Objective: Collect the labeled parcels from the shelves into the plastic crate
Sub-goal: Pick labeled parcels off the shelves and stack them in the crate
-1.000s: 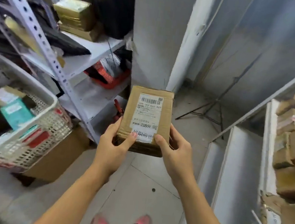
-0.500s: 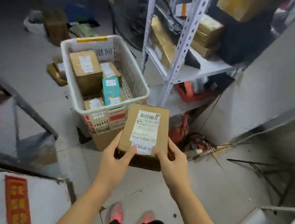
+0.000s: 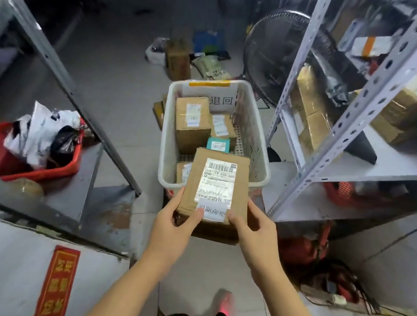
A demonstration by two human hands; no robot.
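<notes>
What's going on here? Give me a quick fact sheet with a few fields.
held item: cardboard parcel with a white label, label side up
left hand: grips the parcel's near left corner
right hand: grips the near right corner
destination: white plastic crate on the floor, directly ahead
crate contents: several labeled boxes, including a teal box
nearby: metal shelving at right, fan behind the crate

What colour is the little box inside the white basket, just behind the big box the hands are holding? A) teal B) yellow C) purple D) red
A: a small teal box with a white label sits in the white basket, just beyond the labeled cardboard box held by the left hand and right hand.
</notes>
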